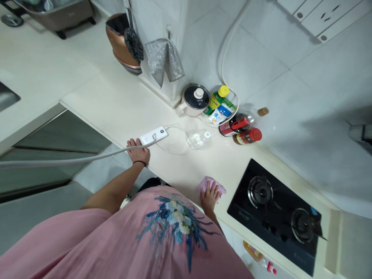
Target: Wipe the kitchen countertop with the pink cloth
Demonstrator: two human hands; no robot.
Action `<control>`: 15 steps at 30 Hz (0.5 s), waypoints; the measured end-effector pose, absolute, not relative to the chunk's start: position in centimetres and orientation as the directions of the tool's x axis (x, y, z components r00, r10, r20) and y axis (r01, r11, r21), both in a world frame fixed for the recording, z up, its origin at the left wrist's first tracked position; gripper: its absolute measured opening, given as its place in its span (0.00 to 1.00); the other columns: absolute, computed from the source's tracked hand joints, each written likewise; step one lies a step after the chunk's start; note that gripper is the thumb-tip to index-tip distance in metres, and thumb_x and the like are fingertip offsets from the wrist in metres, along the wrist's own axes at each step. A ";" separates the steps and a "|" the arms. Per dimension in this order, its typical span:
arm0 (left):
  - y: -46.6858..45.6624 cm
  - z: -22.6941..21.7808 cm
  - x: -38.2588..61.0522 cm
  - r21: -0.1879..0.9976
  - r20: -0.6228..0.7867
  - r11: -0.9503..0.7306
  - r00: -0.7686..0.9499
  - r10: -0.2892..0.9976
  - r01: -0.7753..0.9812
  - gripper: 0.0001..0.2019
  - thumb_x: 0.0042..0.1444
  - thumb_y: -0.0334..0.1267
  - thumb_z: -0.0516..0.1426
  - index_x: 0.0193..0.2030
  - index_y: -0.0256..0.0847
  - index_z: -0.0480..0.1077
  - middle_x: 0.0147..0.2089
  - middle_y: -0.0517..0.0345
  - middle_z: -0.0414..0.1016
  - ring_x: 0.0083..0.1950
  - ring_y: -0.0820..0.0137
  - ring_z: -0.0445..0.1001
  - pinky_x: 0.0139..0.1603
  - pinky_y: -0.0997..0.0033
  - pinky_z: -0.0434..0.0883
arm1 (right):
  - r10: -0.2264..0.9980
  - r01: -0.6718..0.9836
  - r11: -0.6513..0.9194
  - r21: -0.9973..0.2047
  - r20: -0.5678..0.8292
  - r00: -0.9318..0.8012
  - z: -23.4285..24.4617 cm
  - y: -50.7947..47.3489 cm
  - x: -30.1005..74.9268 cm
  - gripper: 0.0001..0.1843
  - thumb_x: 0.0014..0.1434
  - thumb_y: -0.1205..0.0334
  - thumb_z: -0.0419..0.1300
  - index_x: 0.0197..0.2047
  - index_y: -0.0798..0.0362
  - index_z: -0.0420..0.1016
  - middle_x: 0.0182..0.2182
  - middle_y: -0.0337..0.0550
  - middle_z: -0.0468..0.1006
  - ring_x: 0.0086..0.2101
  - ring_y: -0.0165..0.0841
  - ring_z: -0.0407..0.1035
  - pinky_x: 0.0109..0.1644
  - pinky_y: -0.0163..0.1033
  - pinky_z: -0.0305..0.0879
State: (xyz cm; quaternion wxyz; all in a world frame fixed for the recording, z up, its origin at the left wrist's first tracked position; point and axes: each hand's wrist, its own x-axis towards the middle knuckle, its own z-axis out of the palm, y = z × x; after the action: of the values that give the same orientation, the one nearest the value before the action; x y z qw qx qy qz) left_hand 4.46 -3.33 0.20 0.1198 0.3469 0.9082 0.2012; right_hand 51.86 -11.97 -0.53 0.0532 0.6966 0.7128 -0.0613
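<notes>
My right hand (209, 195) lies flat with its fingers spread on a pink cloth (211, 185), pressing it to the cream countertop (122, 104) just left of the black gas hob (276, 209). My left hand (138, 150) rests on the counter's front edge, fingers laid over it and holding nothing. It sits right beside a white power strip (153, 135). A grey cable (72, 159) runs from the strip across that hand and off to the left.
At the back wall stand a small white pot with a black lid (196, 100), several sauce bottles (241, 130) and a clear bottle on its side (198, 138). A grey cloth (164, 60) and a copper pan (120, 42) hang further left.
</notes>
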 end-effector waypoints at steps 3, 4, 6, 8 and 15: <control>-3.4 0.0 4.5 0.433 -0.071 0.683 -0.733 0.676 0.588 0.40 0.59 0.38 0.54 0.78 0.27 0.57 0.83 0.30 0.46 0.85 0.43 0.39 0.83 0.35 0.39 | 0.992 0.999 -0.031 -0.012 -0.126 0.029 -0.3 -6.4 53.9 0.39 0.76 0.45 0.39 0.81 0.56 0.57 0.79 0.63 0.53 0.78 0.55 0.39 0.75 0.72 0.45; -3.4 0.0 4.5 0.431 -0.072 0.683 -0.732 0.677 0.590 0.40 0.59 0.38 0.54 0.79 0.26 0.56 0.84 0.30 0.45 0.85 0.43 0.39 0.83 0.35 0.39 | 0.991 0.998 -0.054 -0.013 -0.120 0.053 -0.3 -4.2 54.8 0.39 0.76 0.45 0.38 0.81 0.57 0.55 0.79 0.64 0.52 0.78 0.56 0.39 0.75 0.72 0.44; -3.4 0.0 4.5 0.428 -0.079 0.684 -0.730 0.679 0.590 0.41 0.59 0.38 0.54 0.79 0.26 0.55 0.84 0.30 0.44 0.85 0.43 0.38 0.83 0.35 0.38 | 0.987 0.993 -0.114 -0.012 -0.113 0.112 -0.1 0.0 56.7 0.40 0.76 0.44 0.37 0.82 0.56 0.53 0.79 0.65 0.51 0.78 0.56 0.40 0.75 0.73 0.44; -3.4 0.1 4.5 0.422 -0.087 0.688 -0.729 0.679 0.590 0.41 0.59 0.38 0.54 0.79 0.25 0.55 0.84 0.29 0.44 0.85 0.43 0.37 0.83 0.35 0.37 | 0.979 0.984 -0.176 -0.004 -0.102 0.175 0.0 3.6 58.6 0.39 0.76 0.44 0.36 0.83 0.53 0.51 0.80 0.65 0.49 0.77 0.56 0.42 0.73 0.76 0.44; -3.5 0.0 4.4 0.409 -0.085 0.689 -0.727 0.681 0.598 0.41 0.58 0.39 0.54 0.79 0.26 0.56 0.84 0.31 0.44 0.85 0.43 0.37 0.83 0.36 0.38 | 0.963 0.965 -0.261 0.009 -0.070 0.261 0.1 6.3 60.2 0.39 0.77 0.45 0.34 0.82 0.52 0.52 0.80 0.66 0.48 0.77 0.56 0.42 0.71 0.77 0.47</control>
State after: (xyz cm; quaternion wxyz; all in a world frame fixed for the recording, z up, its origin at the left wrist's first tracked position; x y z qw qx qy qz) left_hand 4.36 -3.49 -0.04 0.1156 0.3509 0.9117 0.1798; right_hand 60.21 6.26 0.15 0.0249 0.7936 0.6074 -0.0252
